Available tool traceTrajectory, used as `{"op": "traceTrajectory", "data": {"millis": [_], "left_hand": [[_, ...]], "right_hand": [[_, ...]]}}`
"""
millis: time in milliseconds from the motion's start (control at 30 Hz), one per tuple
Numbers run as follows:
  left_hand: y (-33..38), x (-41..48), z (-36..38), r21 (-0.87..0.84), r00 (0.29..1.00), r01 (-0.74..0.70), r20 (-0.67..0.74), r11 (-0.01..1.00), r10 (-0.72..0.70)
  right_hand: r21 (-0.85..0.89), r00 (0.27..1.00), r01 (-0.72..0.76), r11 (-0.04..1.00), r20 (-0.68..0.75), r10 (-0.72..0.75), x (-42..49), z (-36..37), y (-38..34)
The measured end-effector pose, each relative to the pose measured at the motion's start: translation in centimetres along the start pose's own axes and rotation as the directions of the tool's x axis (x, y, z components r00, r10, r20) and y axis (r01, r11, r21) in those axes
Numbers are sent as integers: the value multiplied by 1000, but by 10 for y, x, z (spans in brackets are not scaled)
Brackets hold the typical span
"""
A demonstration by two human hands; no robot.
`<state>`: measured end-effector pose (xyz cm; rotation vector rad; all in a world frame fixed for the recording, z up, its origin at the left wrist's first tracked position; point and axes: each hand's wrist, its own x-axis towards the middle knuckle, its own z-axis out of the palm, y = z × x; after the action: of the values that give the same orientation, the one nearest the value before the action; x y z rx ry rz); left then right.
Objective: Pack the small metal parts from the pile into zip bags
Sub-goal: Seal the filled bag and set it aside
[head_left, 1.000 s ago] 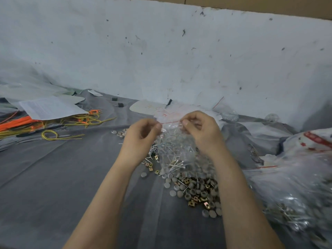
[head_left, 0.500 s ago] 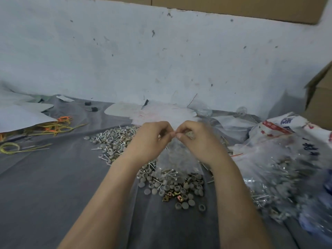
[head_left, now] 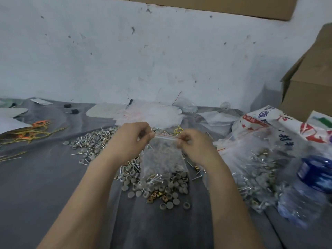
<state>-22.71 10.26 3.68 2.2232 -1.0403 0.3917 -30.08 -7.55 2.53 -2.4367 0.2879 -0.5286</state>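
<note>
From the head view, the zip bag (head_left: 162, 159) hangs upright just above the pile (head_left: 158, 187) of small metal parts on the grey-covered tabletop (head_left: 45, 186). The left hand (head_left: 131, 139) pinches one end of its red-lined zip strip and the right hand (head_left: 194, 148) pinches the other, pulling the mouth taut. Held this way, the parts sink to the bottom, clear of the seal, probably for pressing it closed. Right of the pile lies a large plastic bag (head_left: 251, 159) holding more parts.
</note>
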Motion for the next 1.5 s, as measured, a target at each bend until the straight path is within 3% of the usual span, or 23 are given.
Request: {"op": "traceTrajectory", "data": {"millis": [100, 200, 267, 367, 467, 500, 567, 667, 767, 833, 933, 1033, 1100, 1167, 1267, 1333, 1433, 1500], "left_hand": [[8, 7, 5, 38, 1000, 11, 28, 999, -12], [18, 20, 3, 32, 995, 59, -83, 998, -57], [41, 33, 11, 19, 990, 49, -135, 999, -46], [95, 58, 41, -15, 997, -19, -77, 1000, 18], [138, 87, 64, -233, 990, -83, -133, 969, 53], [149, 98, 72, -351, 988, -90, -150, 932, 39], [166, 116, 96, -565, 989, -40, -141, 824, -49], [172, 130, 149, -671, 970, 230, 99, 705, -222], [159, 119, 198, -544, 896, 429, 357, 721, -264], [147, 111, 214, -549, 903, 418, 337, 723, -266], [131, 107, 214, -618, 929, 371, 248, 694, -275], [115, 105, 199, -663, 935, 351, 208, 661, -288], [101, 101, 184, -691, 939, 326, 159, 645, -305], [80, 92, 164, -686, 937, 305, 93, 660, -337], [34, 68, 132, -662, 906, 308, -14, 683, -422], [-1, 45, 112, -637, 867, 350, -58, 687, -495], [-44, 7, 90, -616, 787, 457, -58, 642, -615], [-63, -14, 83, -599, 747, 501, -67, 625, -662]], "right_hand": [[47, 981, -173, 984, -81, 176, -1, -6, 37], [186, 850, -373, 909, -324, 415, -15, -17, 77], [396, 784, -282, 874, -430, 448, -22, -15, 82], [555, 748, -23, 832, -543, 383, -26, -6, 56], [422, 715, 109, 900, -662, 224, -26, -17, 43], [325, 699, 97, 941, -695, 168, -22, -24, 47], [138, 683, -70, 988, -715, 149, -11, -43, 63], [-60, 727, -490, 870, -579, 369, 8, -62, 101], [-267, 746, -647, 714, -412, 523, 13, -57, 135], [-307, 746, -654, 692, -417, 519, 18, -54, 146], [-197, 706, -680, 706, -436, 558, 26, -59, 143], [-92, 686, -614, 784, -553, 473, 31, -57, 131], [-72, 700, -458, 886, -643, 310, 31, -45, 116], [-11, 745, -265, 964, -638, 197, 32, -25, 94], [122, 913, -98, 988, -384, 138, 29, 16, 54], [43, 989, -69, 997, -128, 74, 25, 52, 31], [-268, 996, -85, 960, 15, 92, 16, 109, 7], [-378, 984, -131, 917, 61, 166, 9, 134, -2]]}}
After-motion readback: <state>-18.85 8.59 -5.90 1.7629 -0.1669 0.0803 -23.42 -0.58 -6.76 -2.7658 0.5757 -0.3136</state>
